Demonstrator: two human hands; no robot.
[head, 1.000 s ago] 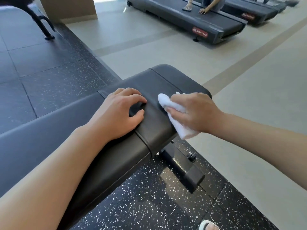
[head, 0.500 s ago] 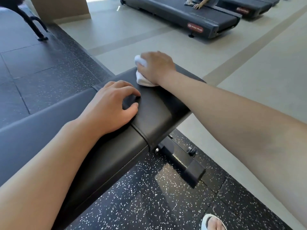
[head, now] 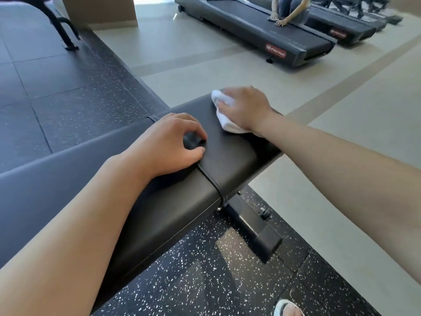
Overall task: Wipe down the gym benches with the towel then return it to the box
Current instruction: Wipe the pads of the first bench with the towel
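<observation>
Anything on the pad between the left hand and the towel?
No. In the head view only bare black bench pad separates the left hand from the towel.

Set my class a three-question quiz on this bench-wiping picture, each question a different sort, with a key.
1. True or false: the left hand holds the towel.
2. Where is the towel? A) on the floor B) on the bench pad C) in a box
3. Fill in: the right hand presses the towel near the pad's far ____.

Key: 1 false, since the left hand only rests on the pad; 2 B; 3 end.
</observation>
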